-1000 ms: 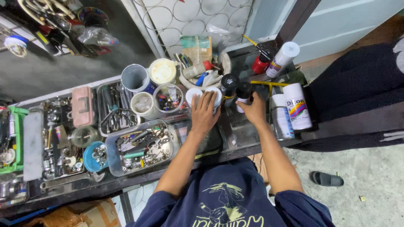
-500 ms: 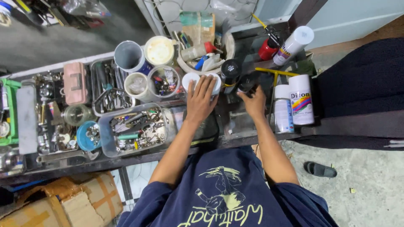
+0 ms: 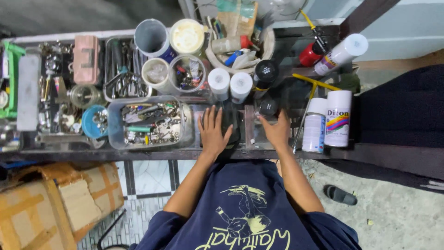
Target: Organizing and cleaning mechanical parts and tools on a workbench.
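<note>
A long, dark tabletop (image 3: pixel 152 153) runs across the view, crowded with containers and tools. Below it lie a pale tiled floor (image 3: pixel 148 178) and a brown cardboard box (image 3: pixel 51 203); to the right the ground is rough concrete with a dark sandal (image 3: pixel 340 195) on it.

Take the clear plastic tub (image 3: pixel 149 122) of small metal parts as the landmark. Just right of it, the left hand (image 3: pixel 213 132) lies flat, palm down, on a flat black object (image 3: pixel 230 126) on the tabletop; the fingers (image 3: pixel 209 118) are straight and slightly spread, gripping nothing. Further right of the tub, the right hand (image 3: pixel 276 130) rests by the tabletop's near edge, fingers loosely bent, their tips at a small black-capped can (image 3: pixel 268 107); whether they actually touch or grip it cannot be told.

Beyond the left hand stand two white-capped cans (image 3: pixel 230 84) side by side, and right of them a taller black-capped can (image 3: pixel 265 73). Right of the right hand stand two white spray cans (image 3: pixel 329 121), well away from the tub. Behind the tub sit a grey cup (image 3: pixel 150 38) and a cream-lidded jar (image 3: pixel 187 36). Left of the tub is a blue bowl (image 3: pixel 94 122) with small parts in it.
</note>
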